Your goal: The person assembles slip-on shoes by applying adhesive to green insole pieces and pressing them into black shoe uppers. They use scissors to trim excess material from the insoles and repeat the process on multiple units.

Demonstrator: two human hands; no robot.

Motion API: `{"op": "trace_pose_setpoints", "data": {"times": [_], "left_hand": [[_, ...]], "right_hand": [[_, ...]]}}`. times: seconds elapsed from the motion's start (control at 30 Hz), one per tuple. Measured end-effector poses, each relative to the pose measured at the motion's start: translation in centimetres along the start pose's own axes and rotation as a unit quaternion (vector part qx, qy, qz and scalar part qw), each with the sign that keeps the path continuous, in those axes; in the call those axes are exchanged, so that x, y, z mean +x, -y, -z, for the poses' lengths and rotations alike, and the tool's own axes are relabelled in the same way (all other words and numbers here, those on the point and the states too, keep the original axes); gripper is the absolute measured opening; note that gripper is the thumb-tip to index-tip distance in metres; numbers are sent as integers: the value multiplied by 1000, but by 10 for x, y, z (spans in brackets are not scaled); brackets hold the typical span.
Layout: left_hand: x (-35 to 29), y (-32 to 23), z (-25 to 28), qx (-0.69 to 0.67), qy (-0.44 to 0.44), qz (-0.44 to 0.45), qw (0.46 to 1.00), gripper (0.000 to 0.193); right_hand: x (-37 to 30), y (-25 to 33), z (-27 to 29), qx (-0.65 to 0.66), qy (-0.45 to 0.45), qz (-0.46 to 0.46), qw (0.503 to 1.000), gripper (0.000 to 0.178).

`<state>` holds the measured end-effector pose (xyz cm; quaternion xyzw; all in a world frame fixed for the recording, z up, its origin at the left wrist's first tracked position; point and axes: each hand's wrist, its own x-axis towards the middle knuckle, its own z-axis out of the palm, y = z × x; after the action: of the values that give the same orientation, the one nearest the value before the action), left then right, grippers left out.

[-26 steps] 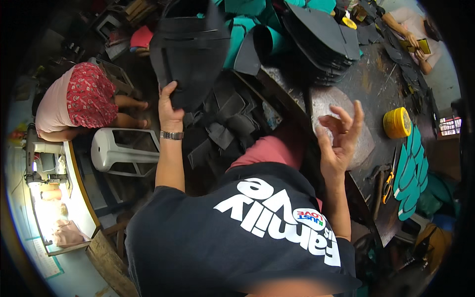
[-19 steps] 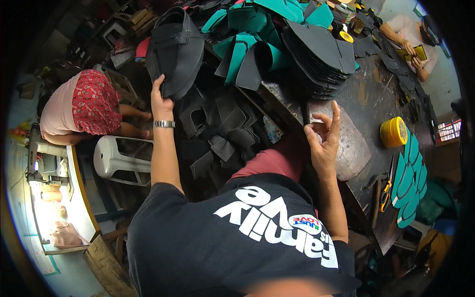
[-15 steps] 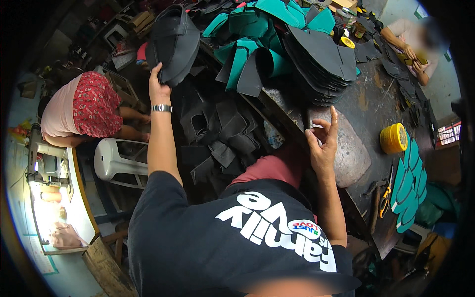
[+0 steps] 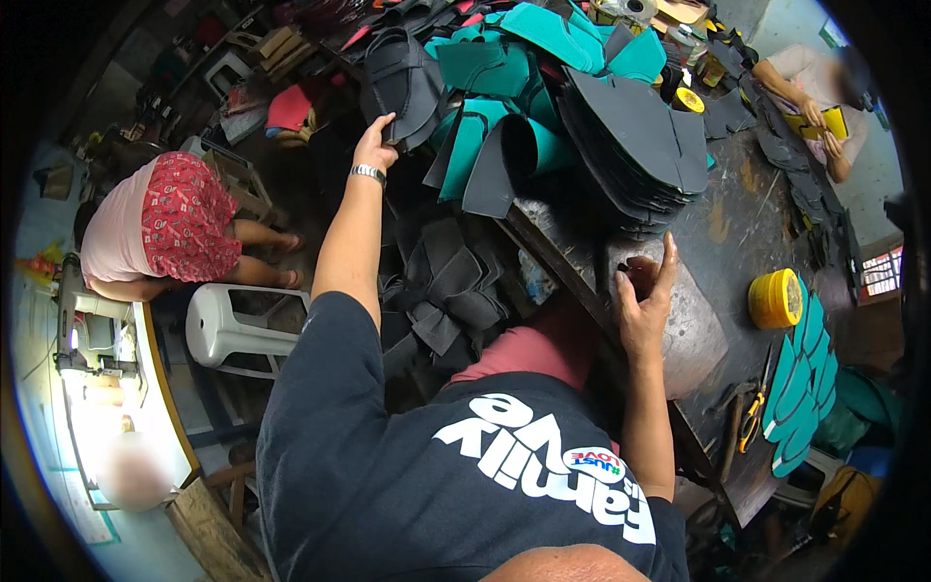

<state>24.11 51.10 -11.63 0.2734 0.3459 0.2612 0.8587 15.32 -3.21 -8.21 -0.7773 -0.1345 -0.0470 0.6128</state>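
Gripping, in the left hand, the near edge of a dark-grey rounded piece of flexible sheet material with a raised band across it. Pinching that edge, by the look of it, between thumb and fingers, without showing clearly how the fingers underneath are placed. Extending past those fingertips and slightly to their right, along a long axis pointing away from the body. Lying far nearer the left fingers than the right hand, and well apart from the latter. Overlapping, from this angle, the edge of a pile of teal sheets just right of the left fingers; impossible to tell whether touching or not.

Showing, nearer the body than the left fingers and lower down, a heap of dark strips.

Raised over the dark, scuffed table on the right hand's side, with a straight index finger and other fingers curled toward the thumb; impossible to tell whether pinching anything between them. Showing, just beyond the right fingertips, a thick stack of curved dark-grey sheets; below them, a worn grey slab; farther to their right, a yellow plastic tub.
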Motion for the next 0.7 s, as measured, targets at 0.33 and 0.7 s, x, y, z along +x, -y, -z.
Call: {"op": "trace_pose_setpoints", "data": {"times": [0.33, 0.7], "left_hand": [[-5, -14, 18, 34, 77, -101, 991, 32], [-34, -48, 143, 39, 75, -85, 993, 43]], "right_hand": [[-3, 5, -6, -22, -8, 24, 999, 90], [-6, 5, -5, -7, -13, 26, 1000, 90]]}}
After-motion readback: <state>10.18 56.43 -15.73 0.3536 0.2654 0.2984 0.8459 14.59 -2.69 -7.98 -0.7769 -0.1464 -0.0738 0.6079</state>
